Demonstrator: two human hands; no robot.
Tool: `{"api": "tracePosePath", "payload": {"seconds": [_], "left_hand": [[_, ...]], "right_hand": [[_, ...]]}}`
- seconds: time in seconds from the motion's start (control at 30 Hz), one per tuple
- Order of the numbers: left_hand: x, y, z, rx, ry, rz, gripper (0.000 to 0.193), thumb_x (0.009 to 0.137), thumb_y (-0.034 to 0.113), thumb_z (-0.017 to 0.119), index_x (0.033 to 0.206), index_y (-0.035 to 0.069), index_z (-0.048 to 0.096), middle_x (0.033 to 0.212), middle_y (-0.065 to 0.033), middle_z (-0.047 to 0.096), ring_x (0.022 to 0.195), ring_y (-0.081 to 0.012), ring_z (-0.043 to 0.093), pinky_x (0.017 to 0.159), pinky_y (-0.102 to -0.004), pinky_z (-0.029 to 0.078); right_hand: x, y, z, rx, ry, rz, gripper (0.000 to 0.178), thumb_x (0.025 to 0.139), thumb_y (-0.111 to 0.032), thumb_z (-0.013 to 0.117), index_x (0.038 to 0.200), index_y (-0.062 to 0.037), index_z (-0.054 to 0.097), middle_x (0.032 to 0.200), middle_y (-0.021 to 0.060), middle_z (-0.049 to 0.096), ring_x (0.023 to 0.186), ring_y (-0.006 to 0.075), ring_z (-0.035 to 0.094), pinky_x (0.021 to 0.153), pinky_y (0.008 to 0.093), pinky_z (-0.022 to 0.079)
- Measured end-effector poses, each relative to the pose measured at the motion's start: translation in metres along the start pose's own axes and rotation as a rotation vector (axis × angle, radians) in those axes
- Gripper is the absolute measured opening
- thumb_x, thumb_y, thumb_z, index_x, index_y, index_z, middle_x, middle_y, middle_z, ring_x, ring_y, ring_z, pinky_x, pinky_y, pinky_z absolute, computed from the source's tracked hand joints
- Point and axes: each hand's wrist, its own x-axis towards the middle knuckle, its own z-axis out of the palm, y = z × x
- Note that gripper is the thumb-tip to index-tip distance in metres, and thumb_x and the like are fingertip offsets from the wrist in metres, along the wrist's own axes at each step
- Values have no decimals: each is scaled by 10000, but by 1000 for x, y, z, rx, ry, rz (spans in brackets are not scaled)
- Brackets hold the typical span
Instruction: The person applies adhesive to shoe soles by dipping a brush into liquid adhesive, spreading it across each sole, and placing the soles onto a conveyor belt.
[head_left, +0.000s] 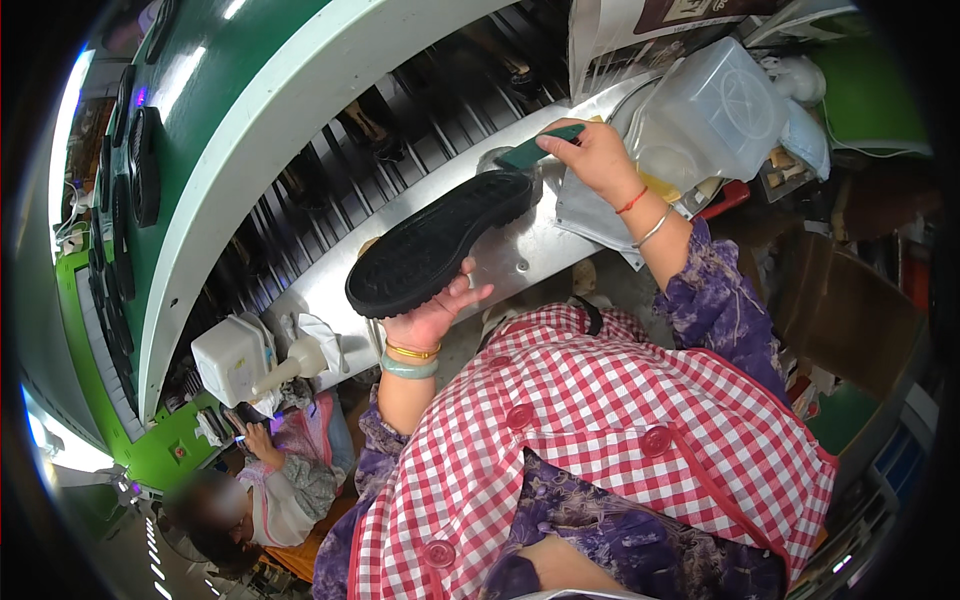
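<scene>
A black shoe sole (440, 240) with a raised rim and ridged edge is held up over the metal ledge. My left hand (428, 318) supports it from below at its wide end, fingers partly hidden beneath it. In my right hand (592, 160) is a flat green tool (535, 150), pinched between thumb and fingers. The tool's lower end is at the narrow end of the sole; whether it touches, and what its tip is like, I cannot make out.
The metal ledge (522, 268) runs beside dark slatted rollers. A translucent plastic container (735, 100) stands at right, a white one (232, 358) at left. Several black soles (145, 165) lie on the curved green conveyor (250, 40). A co-worker (290, 490) sits at lower left.
</scene>
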Motion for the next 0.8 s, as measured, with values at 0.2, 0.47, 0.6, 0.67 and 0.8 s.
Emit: {"api": "tracePosePath", "payload": {"seconds": [0.2, 0.47, 0.6, 0.67, 0.8], "left_hand": [[-2, -12, 16, 49, 3, -60, 822, 797, 612, 487, 1331, -4, 379, 1141, -328, 484, 916, -367, 576, 922, -633, 385], [5, -43, -8, 441, 113, -122, 728, 809, 355, 558, 1411, 83, 253, 1328, -125, 429, 1156, -244, 495, 972, -392, 427], [3, -48, -10, 462, 95, -139, 772, 804, 344, 561, 1436, 116, 181, 1341, -94, 395, 1180, -218, 460, 968, -387, 419], [4, -48, -8, 487, 101, -141, 772, 803, 333, 558, 1442, 133, 173, 1323, -86, 407, 1174, -210, 465, 969, -388, 417], [7, -52, -4, 515, 100, -111, 791, 797, 336, 562, 1451, 149, 157, 1319, -75, 409, 1164, -208, 468, 963, -394, 415]], "right_hand": [[-11, -3, -1, -207, 126, -7, 158, 843, -150, 635, 874, 2, 662, 675, -24, 586, 605, 74, 493, 561, 234, 411], [-23, -5, 14, 336, 364, -98, 181, 882, -160, 604, 983, -15, 643, 767, -1, 611, 646, 76, 592, 549, 183, 423], [-28, 12, 31, 391, 332, -39, 213, 891, -164, 599, 1033, -8, 626, 842, 34, 634, 670, 98, 630, 560, 191, 450], [-27, 20, 39, 355, 332, -42, 211, 893, -162, 596, 1011, 11, 627, 824, 45, 633, 667, 103, 631, 563, 198, 466], [-20, 44, 48, 192, 418, -133, 158, 871, -152, 603, 917, -5, 639, 633, 63, 622, 591, 113, 634, 530, 225, 460]]}}
